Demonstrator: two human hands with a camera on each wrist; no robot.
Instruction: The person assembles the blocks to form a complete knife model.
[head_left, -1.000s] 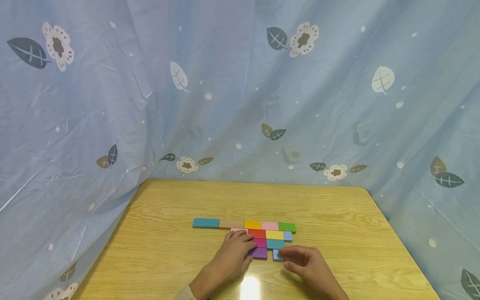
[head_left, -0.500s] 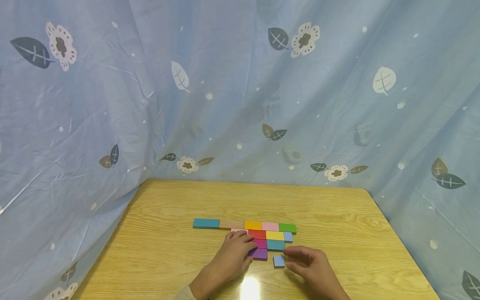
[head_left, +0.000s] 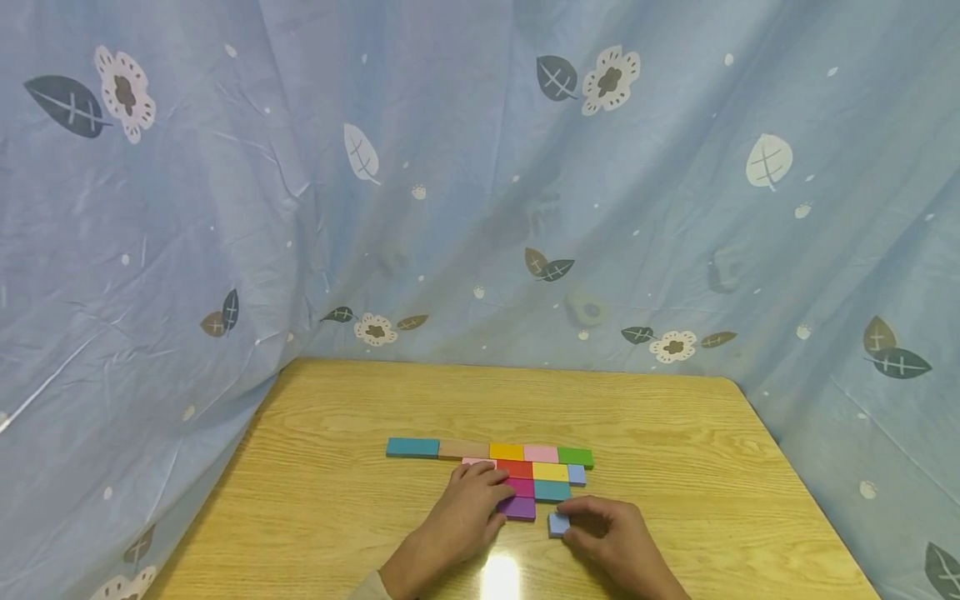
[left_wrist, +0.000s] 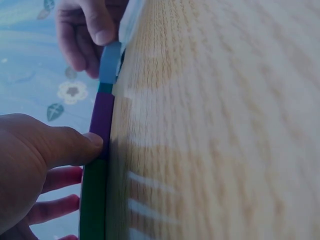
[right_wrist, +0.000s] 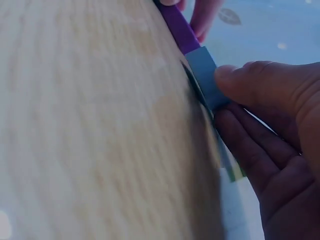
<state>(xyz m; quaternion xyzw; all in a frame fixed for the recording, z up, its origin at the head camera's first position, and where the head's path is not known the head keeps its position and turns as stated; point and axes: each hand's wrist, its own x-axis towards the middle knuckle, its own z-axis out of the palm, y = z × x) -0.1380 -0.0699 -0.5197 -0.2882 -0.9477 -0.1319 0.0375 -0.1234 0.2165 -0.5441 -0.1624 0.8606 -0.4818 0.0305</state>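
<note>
My right hand [head_left: 618, 537] pinches a small light-blue block [head_left: 558, 524] between thumb and fingers, near the open corner beside the purple block [head_left: 517, 508]. The right wrist view shows this light-blue block [right_wrist: 205, 75] tilted, with a dark gap between it and the table. My left hand [head_left: 465, 512] rests on the left part of the block rows, fingers spread over them. In the left wrist view its thumb touches the near side of the purple block [left_wrist: 101, 115], close to a green block [left_wrist: 93, 200] that the hand hides from the head view.
The far row has a long teal block [head_left: 412, 447], a tan block [head_left: 462, 449], then orange, pink and a green block [head_left: 575, 457]. Nearer lie red, yellow, magenta and a teal block [head_left: 552, 490]. Wooden table [head_left: 337, 400] surrounds them; a patterned blue curtain [head_left: 480, 208] hangs behind.
The small light-blue block has shifted toward me, away from the teal block. My right fingers came off it half a second ago and now grip it. The left hand stays put.
</note>
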